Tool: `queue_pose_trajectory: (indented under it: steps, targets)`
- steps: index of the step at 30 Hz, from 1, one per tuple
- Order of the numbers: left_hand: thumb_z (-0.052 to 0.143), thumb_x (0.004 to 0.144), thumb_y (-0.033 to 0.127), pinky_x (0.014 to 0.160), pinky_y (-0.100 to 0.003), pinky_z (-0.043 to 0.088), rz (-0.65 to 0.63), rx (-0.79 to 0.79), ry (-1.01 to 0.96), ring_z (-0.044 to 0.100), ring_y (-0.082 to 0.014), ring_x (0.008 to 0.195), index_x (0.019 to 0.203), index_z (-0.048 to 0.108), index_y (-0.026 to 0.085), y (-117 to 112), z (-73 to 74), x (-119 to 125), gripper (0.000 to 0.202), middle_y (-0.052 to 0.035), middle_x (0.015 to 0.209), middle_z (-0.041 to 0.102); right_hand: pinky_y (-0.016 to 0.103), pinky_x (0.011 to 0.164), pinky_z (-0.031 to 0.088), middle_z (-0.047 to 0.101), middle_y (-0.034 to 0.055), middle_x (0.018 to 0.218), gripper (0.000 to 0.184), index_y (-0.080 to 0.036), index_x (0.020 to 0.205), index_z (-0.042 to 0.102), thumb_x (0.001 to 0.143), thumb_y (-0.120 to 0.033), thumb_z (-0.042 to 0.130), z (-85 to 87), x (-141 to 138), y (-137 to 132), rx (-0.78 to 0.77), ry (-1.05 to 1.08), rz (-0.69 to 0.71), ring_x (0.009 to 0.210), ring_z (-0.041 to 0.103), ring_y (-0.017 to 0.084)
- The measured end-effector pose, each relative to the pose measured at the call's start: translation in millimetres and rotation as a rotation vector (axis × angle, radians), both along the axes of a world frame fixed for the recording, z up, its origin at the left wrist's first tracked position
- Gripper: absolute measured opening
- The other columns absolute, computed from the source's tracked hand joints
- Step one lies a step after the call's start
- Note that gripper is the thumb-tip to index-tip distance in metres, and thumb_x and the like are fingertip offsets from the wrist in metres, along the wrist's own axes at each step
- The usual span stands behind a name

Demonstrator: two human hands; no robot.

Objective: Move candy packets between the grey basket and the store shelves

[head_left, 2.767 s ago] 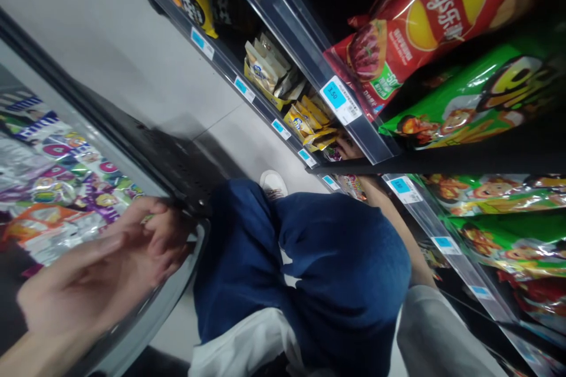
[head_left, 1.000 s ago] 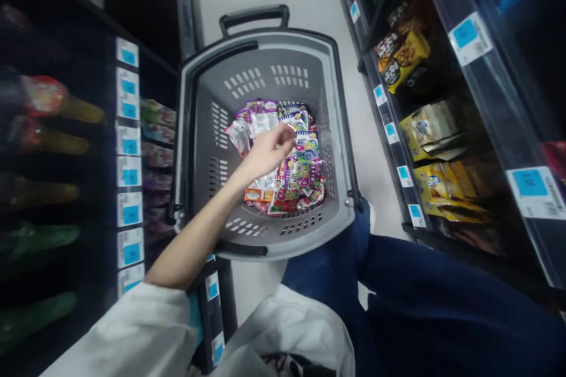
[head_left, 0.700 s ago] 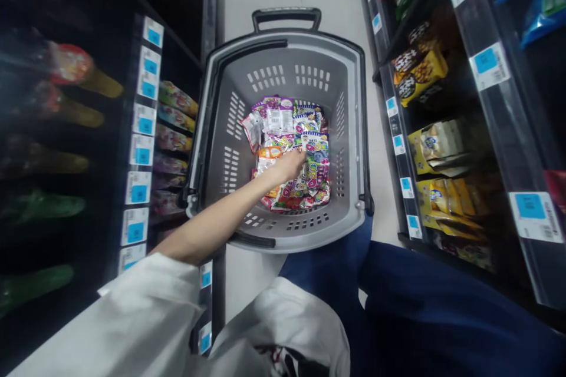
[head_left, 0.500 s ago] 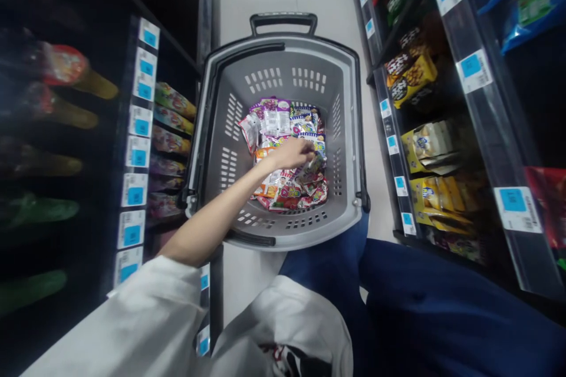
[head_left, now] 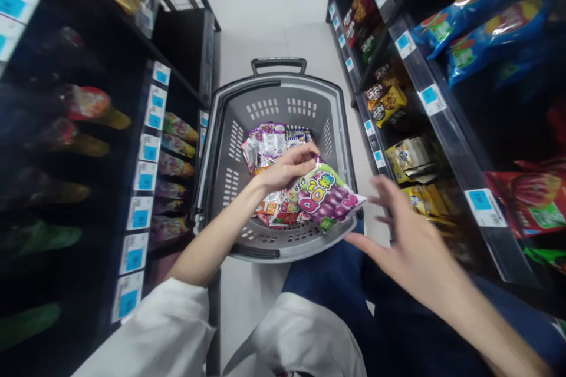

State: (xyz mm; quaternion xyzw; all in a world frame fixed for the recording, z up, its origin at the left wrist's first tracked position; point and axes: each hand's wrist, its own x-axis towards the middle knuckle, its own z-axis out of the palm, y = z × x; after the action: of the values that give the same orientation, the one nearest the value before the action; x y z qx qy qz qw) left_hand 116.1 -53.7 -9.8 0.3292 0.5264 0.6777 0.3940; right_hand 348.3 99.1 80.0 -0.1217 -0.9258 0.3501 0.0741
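Observation:
My left hand [head_left: 294,166] pinches the upper left edge of a purple and green candy bag [head_left: 329,193] with grapes printed on it. The bag is held tilted over the right front part of a grey shopping basket [head_left: 230,107]. Close to the bag's right corner is my right hand [head_left: 398,224], fingers and thumb spread apart, a little blurred, with nothing in it. Several other candy packets [head_left: 272,140] lie on the basket's floor, partly hidden by my left hand and the bag.
Dark shelves with blue and white price tags [head_left: 140,212] line the left side; colourful packets [head_left: 172,168] sit there. On the right shelves are blue chip bags [head_left: 495,41], yellow snack bags [head_left: 389,107] and a red bag [head_left: 537,197]. Pale floor [head_left: 265,12] runs ahead.
My left hand has lifted the grape candy bag up out of the pile. My right hand has come into view from the right. The view has shifted, so the basket appears lower.

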Motion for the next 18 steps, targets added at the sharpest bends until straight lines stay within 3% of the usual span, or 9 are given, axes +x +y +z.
queue_pose_trajectory:
  steps: [2,4,5,7,9,12,14,16,18]
  targets:
    - [0.078,0.076,0.056,0.052,-0.022,0.031,-0.013,0.016,-0.065,0.036,-0.0070,0.056,0.091,0.053,0.020,4,-2.3,10,0.047,0.0049,0.069,0.045,0.033,0.062,0.064,0.073,0.0112,0.104,0.076,-0.019,0.147,0.042,0.085,-0.046,0.077,-13.5,-6,-13,-0.202,-0.061,-0.016,0.072,0.073,0.023]
    - [0.080,0.073,0.061,0.052,-0.020,0.032,-0.032,0.033,-0.115,0.039,-0.0061,0.054,0.092,0.053,0.020,6,-5.0,15,0.053,0.0058,0.067,0.046,0.029,0.055,0.062,0.074,0.0054,0.087,0.055,-0.019,0.132,0.053,0.086,-0.041,0.076,-23.1,-8,-22,-0.402,-0.053,-0.083,0.060,0.070,0.020]
    - [0.082,0.070,0.063,0.052,-0.020,0.034,-0.035,0.047,-0.125,0.042,-0.0058,0.055,0.091,0.053,0.020,7,-6.0,16,0.056,0.0058,0.067,0.047,0.027,0.054,0.061,0.074,0.0037,0.083,0.044,-0.020,0.122,0.058,0.087,-0.039,0.075,-25.1,-6,-25,-0.431,-0.017,-0.120,0.059,0.070,0.019]
    - [0.084,0.065,0.066,0.057,-0.020,0.042,-0.056,0.077,-0.128,0.053,-0.0081,0.061,0.087,0.056,0.018,7,-7.3,12,0.059,0.0031,0.069,0.055,0.025,0.053,0.058,0.072,0.0015,0.077,0.023,-0.021,0.104,0.065,0.087,-0.033,0.076,-23.9,-2,-24,-0.311,0.080,-0.159,0.058,0.068,0.017]
    - [0.087,0.065,0.060,0.068,-0.025,0.051,-0.100,0.113,-0.106,0.065,-0.0146,0.076,0.084,0.061,0.016,4,-7.6,6,0.054,-0.0027,0.078,0.065,0.026,0.056,0.056,0.070,0.0006,0.074,0.010,-0.023,0.094,0.068,0.087,-0.022,0.075,-19.3,4,-18,-0.070,0.210,-0.105,0.059,0.066,0.016]
    - [0.087,0.073,0.037,0.084,-0.036,0.056,-0.153,0.179,0.010,0.070,-0.0233,0.096,0.084,0.072,0.015,1,-7.3,-3,0.029,-0.0091,0.087,0.072,0.029,0.062,0.056,0.070,0.0020,0.081,0.025,-0.025,0.105,0.072,0.089,-0.008,0.067,-13.5,11,-10,0.197,0.412,0.098,0.068,0.066,0.018]
    - [0.082,0.077,0.025,0.085,-0.037,0.057,-0.131,0.240,0.074,0.070,-0.0242,0.098,0.080,0.076,0.015,0,-7.4,-5,0.012,-0.0090,0.080,0.072,0.031,0.065,0.057,0.072,0.0040,0.089,0.036,-0.025,0.121,0.070,0.092,-0.006,0.059,-11.5,14,-9,0.309,0.419,0.285,0.076,0.069,0.020]
    - [0.080,0.079,0.023,0.083,-0.035,0.057,-0.084,0.281,0.086,0.071,-0.0226,0.094,0.082,0.078,0.016,0,-6.9,-5,0.007,-0.0079,0.076,0.072,0.031,0.064,0.058,0.072,0.0041,0.090,0.038,-0.024,0.123,0.069,0.093,-0.005,0.057,-9.7,14,-13,0.327,0.411,0.353,0.076,0.069,0.020]
    - [0.082,0.078,0.027,0.083,-0.033,0.058,-0.066,0.253,0.071,0.070,-0.0207,0.093,0.099,0.078,0.018,-1,-4.3,-4,0.023,-0.0087,0.088,0.074,0.029,0.058,0.056,0.070,0.0024,0.081,0.028,-0.024,0.109,0.073,0.090,-0.005,0.063,-8.0,10,-20,0.163,0.433,0.197,0.067,0.067,0.017]
